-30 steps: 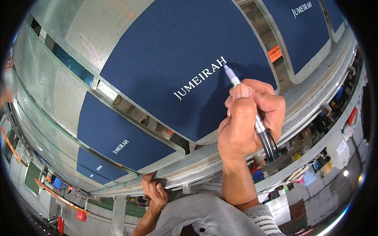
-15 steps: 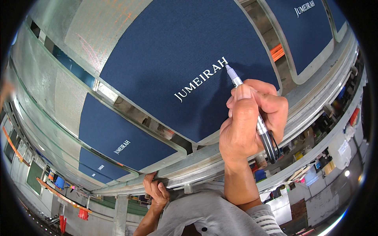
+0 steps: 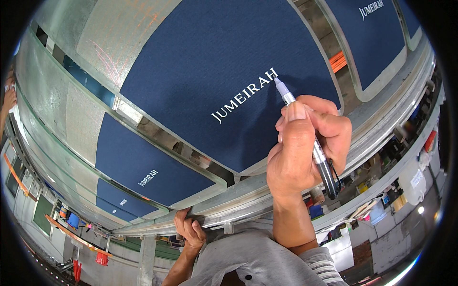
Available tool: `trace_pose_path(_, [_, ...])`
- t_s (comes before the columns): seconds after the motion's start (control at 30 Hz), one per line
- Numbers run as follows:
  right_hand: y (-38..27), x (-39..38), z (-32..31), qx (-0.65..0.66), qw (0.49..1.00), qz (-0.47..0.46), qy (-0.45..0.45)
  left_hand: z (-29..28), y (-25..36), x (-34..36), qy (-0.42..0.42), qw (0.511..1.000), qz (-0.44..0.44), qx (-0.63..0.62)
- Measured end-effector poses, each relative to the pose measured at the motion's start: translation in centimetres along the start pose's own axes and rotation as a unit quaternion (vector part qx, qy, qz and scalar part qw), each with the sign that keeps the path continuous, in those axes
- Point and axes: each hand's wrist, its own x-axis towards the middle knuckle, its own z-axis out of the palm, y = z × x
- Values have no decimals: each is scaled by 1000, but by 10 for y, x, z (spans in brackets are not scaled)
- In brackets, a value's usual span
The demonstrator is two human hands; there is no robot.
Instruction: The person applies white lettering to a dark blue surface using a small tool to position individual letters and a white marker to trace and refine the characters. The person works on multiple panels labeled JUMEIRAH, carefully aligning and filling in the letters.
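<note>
My right hand [image 3: 305,143] is closed in a pinch around a paint marker [image 3: 282,89] with a pale lavender front, silver barrel and black clipped end. The marker's tip meets or nearly meets the last white letter of the lettering [image 3: 244,95]; exact contact I cannot make out. That lettering is on a dark blue fabric-like panel [image 3: 200,62], framed by a pale border on a clear plate. Lower down, my left hand [image 3: 191,229] curls its fingers at the edge of the long metal rail [image 3: 253,202], below the plates.
More blue panels with white lettering lie along the row, to the left [image 3: 129,157] and upper right [image 3: 369,43], with gaps between plates. Another person's hand [image 3: 9,97] shows at the far left. Below the rail, a cluttered shelf [image 3: 372,190] runs along the right.
My right hand and the marker have shifted very slightly to the right, the tip staying by the last letter. At the far left, the other person's hand has moved. My left hand stays put.
</note>
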Motion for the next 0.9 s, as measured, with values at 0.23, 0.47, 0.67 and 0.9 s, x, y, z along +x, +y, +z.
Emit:
trace_pose_path(0.23, [0,0,-1,-2,1000,-4,-9,0,0,0,-1,1000,-1,-1])
trace_pose_path(0.47, [2,0,-4,-16,1000,-19,-17,0,0,0,-2,1000,-4,5])
trace_pose_path(0.67, [2,0,-3,-18,999,-20,-18,0,0,-1,0,1000,-4,1])
trace_pose_path(0.9, [0,-1,-1,5,1000,-1,1,0,-2,-2,-3,1000,-7,-4])
